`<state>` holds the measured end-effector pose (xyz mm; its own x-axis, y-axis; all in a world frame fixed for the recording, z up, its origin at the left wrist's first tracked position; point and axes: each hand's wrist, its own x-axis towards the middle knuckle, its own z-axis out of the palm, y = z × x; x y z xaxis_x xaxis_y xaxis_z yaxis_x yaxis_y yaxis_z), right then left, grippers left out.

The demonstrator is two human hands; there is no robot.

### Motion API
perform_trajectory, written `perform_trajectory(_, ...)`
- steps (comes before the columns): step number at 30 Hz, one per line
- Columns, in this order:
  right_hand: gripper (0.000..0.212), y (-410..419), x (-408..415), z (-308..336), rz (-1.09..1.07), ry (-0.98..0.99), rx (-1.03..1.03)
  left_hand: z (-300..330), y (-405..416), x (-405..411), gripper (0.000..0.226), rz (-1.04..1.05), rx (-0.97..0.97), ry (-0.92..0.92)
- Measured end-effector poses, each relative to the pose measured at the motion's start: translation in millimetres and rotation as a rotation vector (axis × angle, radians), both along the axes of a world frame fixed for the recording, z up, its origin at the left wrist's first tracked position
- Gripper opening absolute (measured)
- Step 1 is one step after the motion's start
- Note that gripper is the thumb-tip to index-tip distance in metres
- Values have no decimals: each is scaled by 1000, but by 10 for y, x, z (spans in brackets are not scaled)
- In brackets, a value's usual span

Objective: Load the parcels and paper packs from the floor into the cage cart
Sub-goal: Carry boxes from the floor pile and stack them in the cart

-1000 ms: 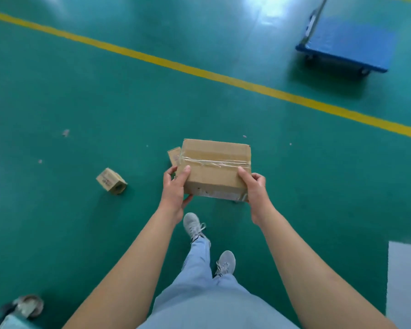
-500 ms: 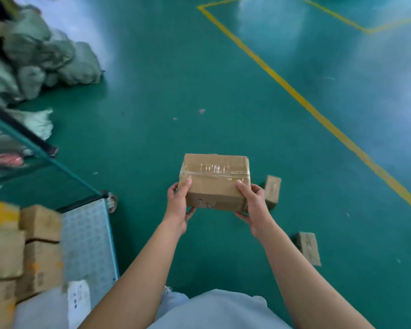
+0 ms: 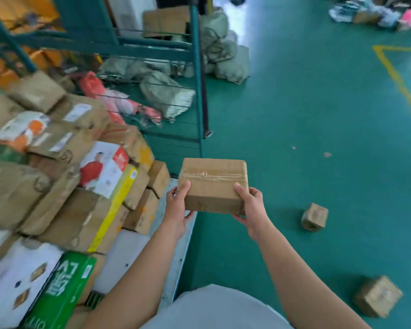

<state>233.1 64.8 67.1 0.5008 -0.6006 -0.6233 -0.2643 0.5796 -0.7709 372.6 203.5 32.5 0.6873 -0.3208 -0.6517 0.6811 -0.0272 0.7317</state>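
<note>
Taped parcel (image 3: 213, 186) held mid-air at cage cart (image 3: 183, 236) near right edge. Left hand (image 3: 177, 208), right hand (image 3: 253, 210) clasp its sides, thumbs on top. Keep level; seat on stacked boxes (image 3: 88, 210) left.

A taped cardboard parcel (image 3: 213, 185) is held in mid-air between both hands: the left hand (image 3: 177, 207) grips its left end with the thumb on top, and the right hand (image 3: 253, 208) grips its right end the same way. To the left stands the cage cart (image 3: 198, 74), its green frame rising at the far side, with stacked parcels (image 3: 81, 186) piled inside. On the green floor (image 3: 318, 138) to the right lie two small boxes, one nearer the held parcel (image 3: 314, 217) and one near the lower right (image 3: 377, 296). Grey sacks (image 3: 223, 55) lie far behind the cart.
</note>
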Motion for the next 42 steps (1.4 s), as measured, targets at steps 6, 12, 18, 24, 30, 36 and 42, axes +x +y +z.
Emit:
perform_trajectory(6, 52, 386, 966, -35, 243, 28, -30, -23, 711, 547, 57, 278, -27, 31)
perform_trajectory(12, 52, 672, 1731, -132, 433, 40, -21, -77, 1158, 985, 49, 463, 10, 37)
perform_trajectory(18, 48, 662, 2539, -244, 580, 47, -12, -186, 1234, 1495, 51, 618, 14, 60)
perform_trajectory(24, 50, 358, 3511, -317, 695, 67, -2, -194, 969, 2153, 57, 738, 40, 68)
perform_trajectory(30, 55, 127, 4469, -271, 785, 62, 31, -16, 712, 2873, 48, 829, 97, 53)
perform_trajectory(36, 53, 12, 5151, -281, 810, 109, 82, 116, 496, 3422, 47, 893, 149, 28)
perform_trajectory(42, 63, -249, 5563, -417, 735, 147, 158, 69, 187, 3910, 39, 839, 172, 4)
